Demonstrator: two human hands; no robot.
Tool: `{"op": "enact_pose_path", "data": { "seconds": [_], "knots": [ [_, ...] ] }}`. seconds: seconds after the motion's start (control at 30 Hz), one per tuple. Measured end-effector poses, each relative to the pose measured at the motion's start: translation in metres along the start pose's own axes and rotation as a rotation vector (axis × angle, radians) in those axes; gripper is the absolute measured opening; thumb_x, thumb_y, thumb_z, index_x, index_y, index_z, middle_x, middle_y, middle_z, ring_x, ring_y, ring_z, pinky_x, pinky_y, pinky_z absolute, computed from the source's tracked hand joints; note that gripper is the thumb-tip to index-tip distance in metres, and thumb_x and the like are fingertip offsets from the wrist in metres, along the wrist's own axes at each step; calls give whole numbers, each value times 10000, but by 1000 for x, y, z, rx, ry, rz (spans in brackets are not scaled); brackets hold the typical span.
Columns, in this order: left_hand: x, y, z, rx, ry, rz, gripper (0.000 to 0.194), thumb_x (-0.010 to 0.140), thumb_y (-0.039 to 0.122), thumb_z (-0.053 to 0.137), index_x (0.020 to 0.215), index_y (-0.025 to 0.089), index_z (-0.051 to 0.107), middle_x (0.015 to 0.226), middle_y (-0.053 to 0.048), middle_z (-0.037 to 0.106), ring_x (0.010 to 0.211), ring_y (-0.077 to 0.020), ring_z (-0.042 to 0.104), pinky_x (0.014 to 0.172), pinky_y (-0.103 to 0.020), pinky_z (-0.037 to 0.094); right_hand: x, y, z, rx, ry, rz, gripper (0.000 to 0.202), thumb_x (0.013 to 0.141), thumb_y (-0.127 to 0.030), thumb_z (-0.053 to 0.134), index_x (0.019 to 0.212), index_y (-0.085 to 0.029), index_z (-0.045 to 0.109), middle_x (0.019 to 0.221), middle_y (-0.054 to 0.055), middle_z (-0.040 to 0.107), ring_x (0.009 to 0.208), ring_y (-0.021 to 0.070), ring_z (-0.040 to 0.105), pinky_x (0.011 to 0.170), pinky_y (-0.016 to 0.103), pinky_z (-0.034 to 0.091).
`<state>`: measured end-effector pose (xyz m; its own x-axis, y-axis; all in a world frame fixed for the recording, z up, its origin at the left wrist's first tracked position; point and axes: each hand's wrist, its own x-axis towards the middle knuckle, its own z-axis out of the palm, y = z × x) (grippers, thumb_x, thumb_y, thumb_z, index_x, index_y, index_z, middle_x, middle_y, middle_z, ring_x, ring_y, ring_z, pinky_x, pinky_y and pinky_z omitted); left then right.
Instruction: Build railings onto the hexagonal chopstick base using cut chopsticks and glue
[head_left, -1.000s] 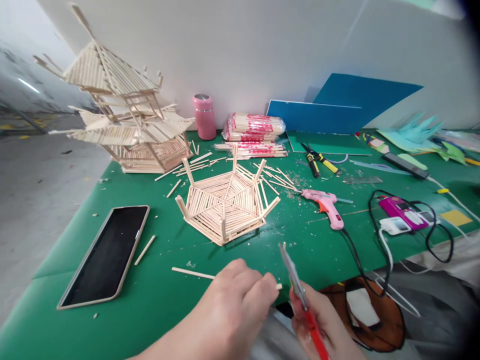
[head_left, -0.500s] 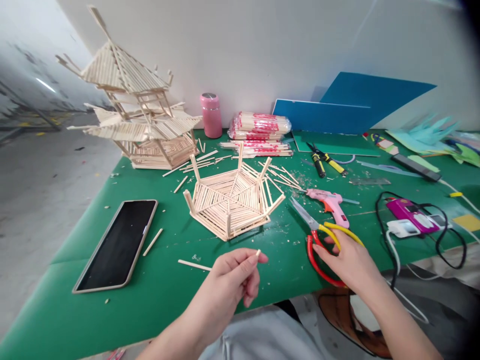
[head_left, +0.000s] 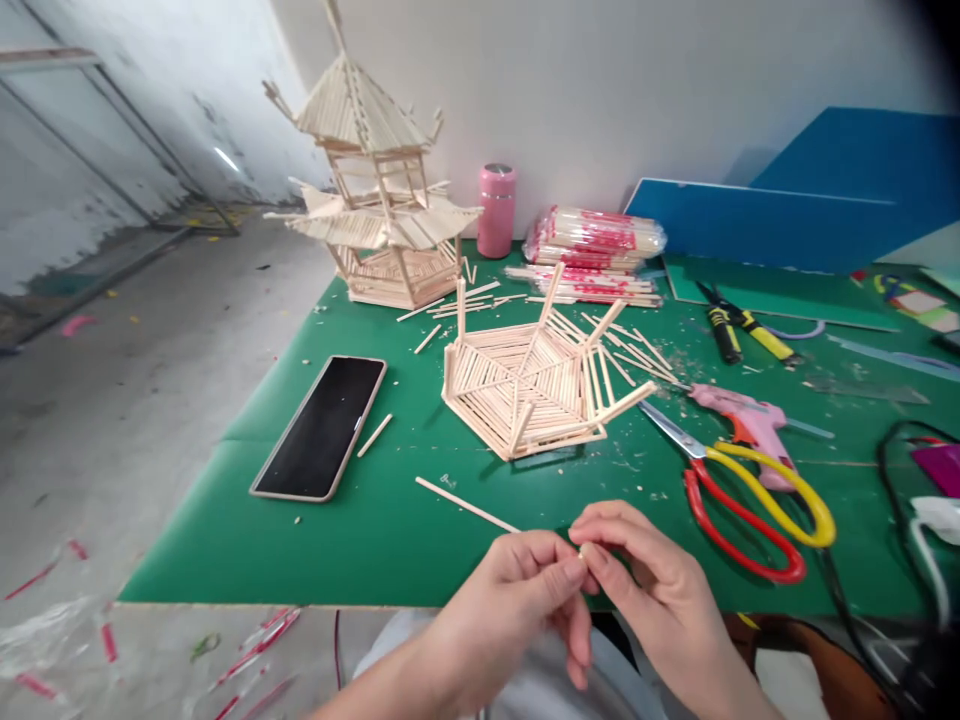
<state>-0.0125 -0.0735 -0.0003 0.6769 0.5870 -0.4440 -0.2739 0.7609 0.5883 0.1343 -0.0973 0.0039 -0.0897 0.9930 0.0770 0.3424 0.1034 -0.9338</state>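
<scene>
Left hand: your left hand [head_left: 529, 585] has thumb and finger pinched together on a small stick piece [head_left: 582, 554], mostly hidden by fingertips.
Right hand: your right hand [head_left: 649, 585] meets the left at that piece, thumb and fingers close together; you cannot tell whether they grip it.
Stick piece: between your two hands, at the fingertips, near the table's [head_left: 187, 540] near edge.
Long stick: the long stick [head_left: 465, 503] lies left of your hands, its right end reaching your left hand; contact is unclear.
Stick frame: the six-sided frame [head_left: 487, 400] stands on the table, beyond your hands and apart from them.
Scissors: the scissors [head_left: 701, 462] lie right of your right hand, beside the pink glue gun [head_left: 739, 408].
Phone: the phone [head_left: 322, 430] lies far left of your hands.
</scene>
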Motion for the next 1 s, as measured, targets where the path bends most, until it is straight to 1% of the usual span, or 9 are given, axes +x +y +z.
{"op": "enact_pose_path", "data": {
  "seconds": [0.1,0.2,0.27,0.37,0.47,0.57,0.73,0.87,1.0],
  "knots": [
    [-6,-6,-6,39,92,35,344,727,456,605,732,115,558,444,-5,577,352,-75,493,409,-171,349,3,6,10,78,-20,10,119,832,-220,510,817,-209,628,869,51,603,826,157,604,686,222,511],
    [-9,-5,-6,92,186,107,374,678,466,653,772,114,567,532,7,571,373,-71,502,413,-180,354,6,5,12,100,-56,21,129,830,-226,510,789,-205,631,847,53,601,830,163,603,712,232,508],
    [-9,-1,-5,118,231,150,401,623,485,688,710,112,570,562,18,534,384,-64,484,418,-190,350,8,3,12,99,-73,21,139,830,-232,508,792,-204,639,848,58,597,832,167,602,715,237,508],
    [-8,7,-3,216,263,189,398,598,484,703,594,110,565,524,38,458,429,-49,411,441,-190,306,10,0,12,107,-66,16,148,827,-238,508,783,-200,644,841,64,597,825,173,599,708,247,508],
    [-7,14,-4,299,257,192,377,609,456,705,549,115,556,505,48,405,465,-51,343,440,-196,233,13,0,12,128,-46,-7,142,826,-228,507,790,-204,642,819,55,603,806,171,597,698,250,505],
    [-4,16,-6,298,229,144,359,632,451,689,571,120,566,481,57,386,438,-49,315,433,-205,204,15,2,11,152,-27,-43,136,826,-201,508,844,-223,640,815,38,605,785,155,593,686,238,499],
    [2,20,-4,345,211,137,363,640,463,676,612,113,586,492,57,385,439,-50,301,434,-206,203,18,8,5,134,3,-66,109,812,-189,530,824,-214,636,781,35,593,737,143,583,636,225,494],
    [8,26,1,491,198,159,378,656,492,643,599,124,576,522,48,406,485,-67,318,452,-207,228,18,9,-4,73,28,-84,90,801,-216,546,828,-202,632,766,40,606,707,142,585,622,228,497],
    [11,31,6,663,183,226,332,728,445,578,613,134,564,572,25,451,560,-97,372,524,-217,296,18,7,-10,68,48,-93,79,795,-218,548,781,-192,621,701,25,605,649,134,581,582,219,490]
  ]
}}
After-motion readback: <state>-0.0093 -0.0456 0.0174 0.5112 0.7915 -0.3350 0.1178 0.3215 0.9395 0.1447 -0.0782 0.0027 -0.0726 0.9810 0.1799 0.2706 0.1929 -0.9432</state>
